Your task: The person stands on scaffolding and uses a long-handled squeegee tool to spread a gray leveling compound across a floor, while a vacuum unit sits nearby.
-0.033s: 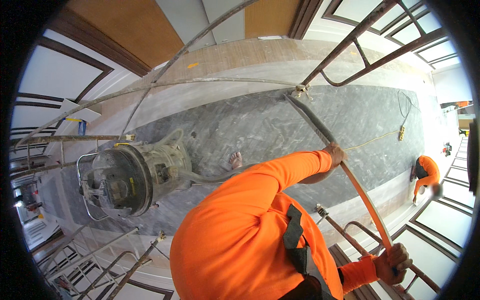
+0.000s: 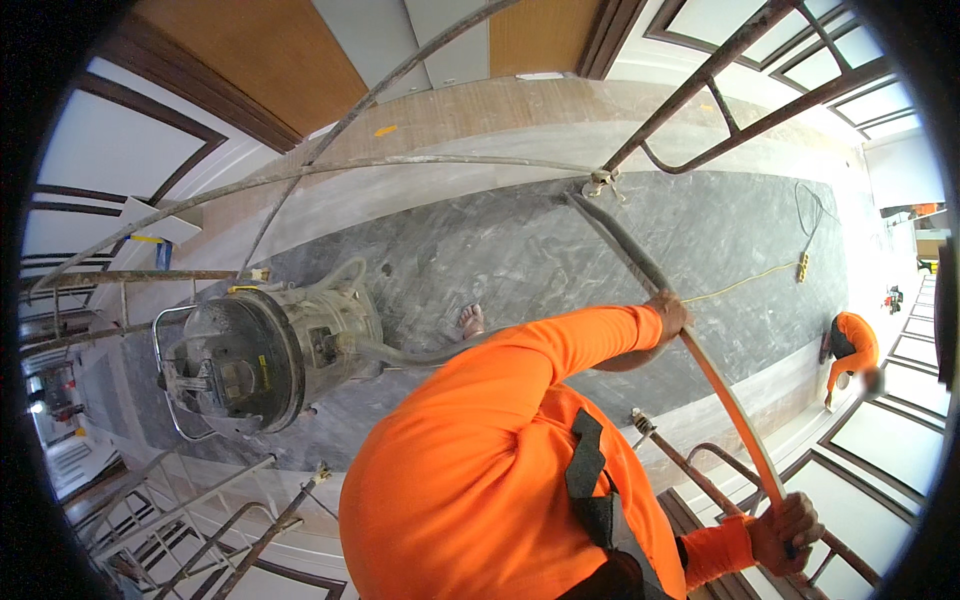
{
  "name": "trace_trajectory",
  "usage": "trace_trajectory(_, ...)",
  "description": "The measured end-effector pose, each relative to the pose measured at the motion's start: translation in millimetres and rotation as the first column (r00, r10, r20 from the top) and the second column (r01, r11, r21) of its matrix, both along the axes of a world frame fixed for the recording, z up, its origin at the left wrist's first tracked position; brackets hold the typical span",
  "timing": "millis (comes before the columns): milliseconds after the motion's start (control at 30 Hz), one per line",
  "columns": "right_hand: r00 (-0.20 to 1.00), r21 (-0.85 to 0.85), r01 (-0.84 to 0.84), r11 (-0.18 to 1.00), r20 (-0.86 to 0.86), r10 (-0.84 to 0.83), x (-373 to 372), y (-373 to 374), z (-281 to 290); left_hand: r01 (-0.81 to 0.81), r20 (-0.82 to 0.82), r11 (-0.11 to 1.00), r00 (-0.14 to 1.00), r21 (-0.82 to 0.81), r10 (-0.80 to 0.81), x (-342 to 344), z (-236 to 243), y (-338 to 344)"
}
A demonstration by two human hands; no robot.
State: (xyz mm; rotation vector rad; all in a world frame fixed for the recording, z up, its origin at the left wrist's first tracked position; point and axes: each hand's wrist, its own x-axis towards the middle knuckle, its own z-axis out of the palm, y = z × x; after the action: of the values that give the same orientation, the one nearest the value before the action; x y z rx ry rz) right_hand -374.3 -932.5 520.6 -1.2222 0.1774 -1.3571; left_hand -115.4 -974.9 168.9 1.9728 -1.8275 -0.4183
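A long vacuum wand (image 2: 715,385) slants across the view. Its grey far part reaches the dusty grey floor (image 2: 500,230), close to the foot of a scaffold frame. My left hand (image 2: 670,313) is closed round the wand at mid-length. Lower right, my right hand (image 2: 787,532) wraps round the wand's near end. Both of my arms are in orange sleeves. A pale hose (image 2: 410,355) runs from a dust-covered drum vacuum (image 2: 240,360) on the left and passes behind my left arm. A bend of hose shows just below my left hand.
Scaffold frames (image 2: 735,85) stand at upper right, with more scaffold tubes (image 2: 250,535) at lower left. A yellow power strip (image 2: 803,266) and its cord lie on the floor. At far right a person in orange (image 2: 855,340) bends down near the wall. A bare foot (image 2: 471,320) shows mid-floor.
The wand and both my hands have shifted very slightly toward the lower edge. My grip is the same, and the vacuum has not moved.
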Motion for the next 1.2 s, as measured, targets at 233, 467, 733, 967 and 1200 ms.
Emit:
trace_trajectory(233, 0.957, -0.092, -0.292, 0.952, -0.027, 0.29, -20, 21, 16, 0.103, -0.123, 0.995, 0.987, -0.014, -0.104, -12, 31, 79)
trace_trajectory(467, 1.0, -0.069, -0.016, 0.997, 0.02, 0.017, -2, 13, -20, -0.015, -0.085, 0.999, 0.996, -0.048, 0.011, 30, 17, 45)
trace_trajectory(733, 0.961, -0.05, -0.263, 0.963, 0.075, 0.266, -12, 8, -8, 0.014, -0.016, 0.997, 1.0, -0.078, -0.015, 32, 32, 44)
trace_trajectory(967, 0.943, -0.157, -0.324, 0.933, 0.028, 0.332, -50, 9, 12, 0.169, -0.064, 0.984, 0.984, 0.048, -0.166, -10, 52, 95)
trace_trajectory(1200, 0.973, -0.025, 0.192, 0.981, 0.135, -0.187, -19, 11, 0, -0.012, 0.091, 0.996, 0.996, -0.088, 0.02, -7, 10, 58)
